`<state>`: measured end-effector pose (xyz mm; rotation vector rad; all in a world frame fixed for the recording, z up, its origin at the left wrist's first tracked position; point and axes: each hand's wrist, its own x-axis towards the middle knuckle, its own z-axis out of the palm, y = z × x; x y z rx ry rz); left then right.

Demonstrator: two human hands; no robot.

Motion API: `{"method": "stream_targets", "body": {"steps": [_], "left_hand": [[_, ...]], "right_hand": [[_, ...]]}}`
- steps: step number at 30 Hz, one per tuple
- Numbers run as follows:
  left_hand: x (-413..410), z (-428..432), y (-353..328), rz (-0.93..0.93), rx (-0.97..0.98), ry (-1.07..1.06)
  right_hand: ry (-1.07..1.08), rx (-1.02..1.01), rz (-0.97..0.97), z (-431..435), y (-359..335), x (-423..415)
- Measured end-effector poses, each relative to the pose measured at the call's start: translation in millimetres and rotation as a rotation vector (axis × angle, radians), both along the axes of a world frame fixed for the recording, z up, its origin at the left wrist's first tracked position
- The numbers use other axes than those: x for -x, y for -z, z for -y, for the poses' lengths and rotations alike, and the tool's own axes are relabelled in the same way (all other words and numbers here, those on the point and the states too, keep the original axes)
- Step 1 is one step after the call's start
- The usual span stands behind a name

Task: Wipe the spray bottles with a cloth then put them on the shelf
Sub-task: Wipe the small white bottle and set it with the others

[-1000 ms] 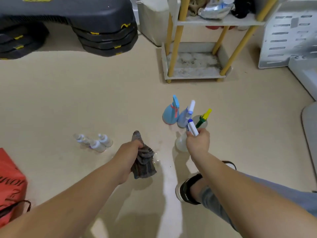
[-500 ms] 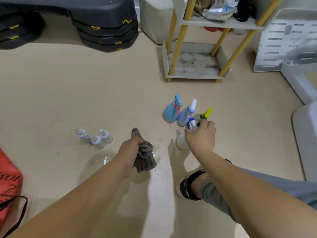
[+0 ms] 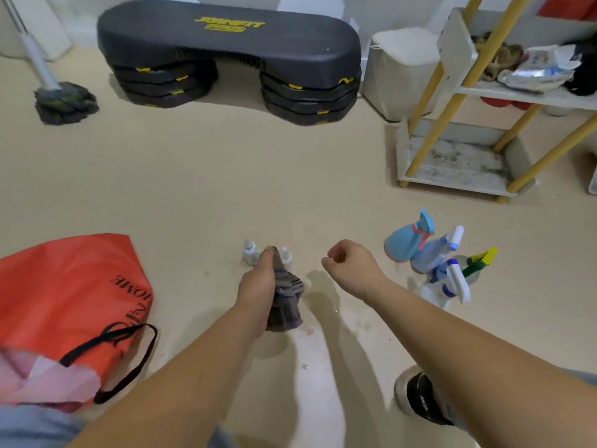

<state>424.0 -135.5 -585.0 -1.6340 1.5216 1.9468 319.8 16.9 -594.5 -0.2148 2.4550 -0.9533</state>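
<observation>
My left hand (image 3: pixel 258 284) grips a grey cloth (image 3: pixel 286 300) that hangs down over the floor. Just beyond it stand small white bottles (image 3: pixel 250 253), partly hidden by the cloth and my fingers. My right hand (image 3: pixel 350 266) hovers empty beside the cloth, its fingers loosely curled. To the right on the floor stand several spray bottles: a blue cone-shaped one (image 3: pixel 407 242), a pale blue one (image 3: pixel 434 252), a clear one with a white and blue trigger (image 3: pixel 450 284), and one with a green and yellow nozzle (image 3: pixel 478 261). The shelf (image 3: pixel 452 163) with yellow legs stands at the back right.
A red bag (image 3: pixel 69 302) lies at the left. A black step platform (image 3: pixel 232 53) and a mop (image 3: pixel 63 101) stand at the back. A white bin (image 3: pixel 397 82) sits beside the shelf. Wet patches (image 3: pixel 323 305) mark the floor. My shoe (image 3: pixel 420 399) is at the lower right.
My right hand has let go of the white and blue spray bottle, which now stands on the floor, and moved left toward the small bottles. The view has swung left.
</observation>
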Motion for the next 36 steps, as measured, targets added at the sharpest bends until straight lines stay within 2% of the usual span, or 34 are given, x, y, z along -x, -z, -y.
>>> {"method": "stream_targets", "body": {"steps": [5, 8, 11, 15, 17, 20, 24, 29, 32, 36], "left_hand": [[-13.4, 32.9, 29.2, 0.127, 0.122, 0.019], [-6.4, 52.9, 38.3, 0.209, 0.363, 0.215], [9.9, 70.7, 40.1, 0.261, 0.640, 0.499], [41.8, 74.0, 51.6, 0.150, 0.918, 0.828], [62.4, 62.8, 55.5, 0.130, 0.947, 0.999], [82.2, 43.6, 66.2, 0.217, 0.926, 1.151], [92.6, 37.7, 75.1, 0.277, 1.069, 1.216], [91.9, 35.7, 65.6, 0.255, 1.065, 1.253], [97.3, 32.8, 40.3, 0.157, 1.076, 1.245], [106.3, 33.8, -26.9, 0.008, 0.919, 1.145]], "right_hand": [[0.065, 0.157, 0.220, 35.1, 23.9, 2.8], [0.110, 0.179, 0.309, 44.1, 40.0, 6.7], [0.162, 0.206, 0.380, 51.7, 50.4, 10.4], [0.214, 0.213, 0.441, 56.5, 65.1, 10.5], [0.239, 0.202, 0.466, 55.0, 70.6, 8.4], [0.268, 0.196, 0.494, 49.5, 75.8, 7.0], [0.288, 0.192, 0.490, 38.1, 79.6, 9.9], [0.294, 0.164, 0.484, 22.7, 79.4, 7.5], [0.215, 0.108, 0.368, 16.6, 70.2, 9.1], [0.017, 0.080, 0.131, 13.5, 32.6, 14.3]]}}
